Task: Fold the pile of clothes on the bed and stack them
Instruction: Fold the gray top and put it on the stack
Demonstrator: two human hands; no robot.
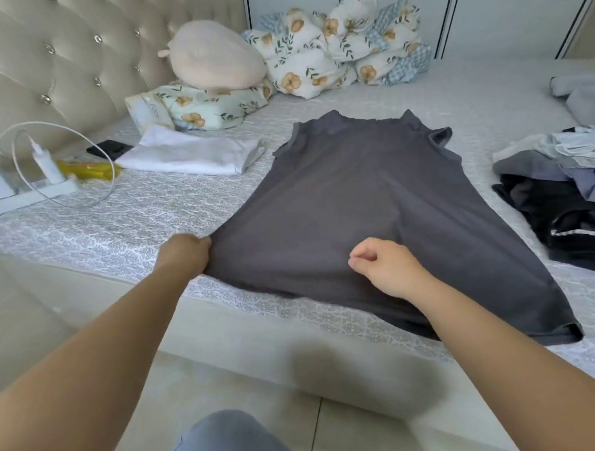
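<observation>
Both forearms bare up to the frame edge, no sleeves showing. Left hand (184, 253) and right hand (384, 266): no rings, no watch or band behind the fingers. Light blue-grey denim trouser leg (224, 448) on one knee, bottom centre.

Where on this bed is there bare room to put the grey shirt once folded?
Bare mattress lies between the white folded garment and the grey shirt, and beyond the shirt toward the floral bedding. The right side is crowded by the clothes pile.
</observation>
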